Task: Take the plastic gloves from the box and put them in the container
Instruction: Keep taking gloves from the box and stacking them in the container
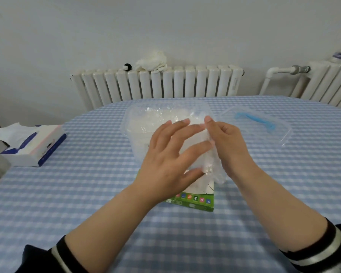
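Clear plastic gloves (209, 154) bunch in the right hand's (227, 138) grip; left hand (171, 152) spread, steadying. Best tucked fully inside the container (130, 123).

Above the green box (193, 201) on the checkered counter (87, 194), the right hand (227, 142) pinches a clear plastic glove (211, 164), the left hand (169, 154) spread beside it, before the glove-filled container (134, 123).
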`<state>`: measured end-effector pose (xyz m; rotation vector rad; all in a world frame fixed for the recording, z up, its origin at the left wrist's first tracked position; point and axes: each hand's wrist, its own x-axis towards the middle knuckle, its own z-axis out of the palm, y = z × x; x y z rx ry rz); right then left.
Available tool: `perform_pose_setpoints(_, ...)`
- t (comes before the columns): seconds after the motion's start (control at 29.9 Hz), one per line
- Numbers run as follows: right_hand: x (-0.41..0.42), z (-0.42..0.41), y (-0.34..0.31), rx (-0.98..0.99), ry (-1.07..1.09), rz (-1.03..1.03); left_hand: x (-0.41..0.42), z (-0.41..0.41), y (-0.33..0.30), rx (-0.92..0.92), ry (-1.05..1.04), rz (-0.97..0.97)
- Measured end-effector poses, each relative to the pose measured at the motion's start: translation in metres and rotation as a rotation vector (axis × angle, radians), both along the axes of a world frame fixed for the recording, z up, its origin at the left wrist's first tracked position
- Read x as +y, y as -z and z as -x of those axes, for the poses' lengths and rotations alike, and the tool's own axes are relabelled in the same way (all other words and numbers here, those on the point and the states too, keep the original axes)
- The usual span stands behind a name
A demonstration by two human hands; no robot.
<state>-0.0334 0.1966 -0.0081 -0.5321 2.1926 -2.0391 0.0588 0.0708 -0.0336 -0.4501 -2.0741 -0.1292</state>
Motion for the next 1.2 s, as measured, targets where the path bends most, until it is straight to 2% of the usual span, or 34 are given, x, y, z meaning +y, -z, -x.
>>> perform_pose_setpoints(0.1, 0.005, 0.003, 0.001, 0.011, -0.028, -0.031, 0.006, 0.008, -0.013, -0.025, 0.075, -0.066)
perform_pose_setpoints(0.17, 0.009, 0.006, -0.002, 0.026, -0.084, -0.177, 0.007, 0.009, -0.029, -0.190, 0.146, -0.312)
perform_pose_setpoints(0.23, 0.014, 0.009, -0.007, 0.032, -0.136, -0.412, 0.006, 0.011, -0.049, -0.397, 0.142, -0.609)
perform_pose_setpoints(0.27, 0.017, 0.011, -0.010, 0.018, -0.150, -0.484, 0.005, 0.015, -0.059, -0.472, 0.119, -0.704)
perform_pose_setpoints(0.33, 0.023, 0.017, -0.013, 0.018, -0.163, -0.544, 0.000, 0.024, -0.075, -0.553, 0.058, -0.774)
perform_pose_setpoints(0.43, 0.031, 0.031, -0.010, 0.154, -0.045, -0.540, -0.009, 0.041, -0.094, -0.592, -0.012, -0.812)
perform_pose_setpoints(0.5, 0.034, 0.037, -0.007, 0.323, 0.166, -0.305, -0.017, 0.052, -0.099, -0.613, -0.037, -0.879)
perform_pose_setpoints(0.53, 0.037, 0.032, -0.011, 0.479, 0.266, -0.141, -0.022, 0.058, -0.100, -0.618, -0.050, -0.914)
perform_pose_setpoints(0.6, 0.037, 0.013, -0.020, 0.828, 0.272, 0.083, -0.033, 0.068, -0.101, -0.595, -0.080, -0.982)
perform_pose_setpoints(0.67, 0.030, -0.008, -0.019, 0.996, 0.077, 0.045, -0.041, 0.078, -0.098, -0.525, -0.113, -1.038)
perform_pose_setpoints(0.77, 0.004, -0.021, -0.013, 0.784, -0.154, -0.324, -0.057, 0.089, -0.090, -0.411, -0.209, -1.071)
perform_pose_setpoints(0.87, -0.024, -0.001, -0.014, 0.650, -0.213, -0.708, -0.077, 0.090, -0.077, -0.347, -0.375, -0.985)
perform_pose_setpoints(1.0, -0.051, 0.025, -0.021, 0.627, -0.276, -1.081, -0.095, 0.079, -0.058, -0.508, -0.690, -0.589)
perform_pose_setpoints(1.2, -0.075, 0.048, -0.040, 0.400, -0.474, -1.268, -0.110, 0.078, -0.048, -0.798, -0.853, -0.139)
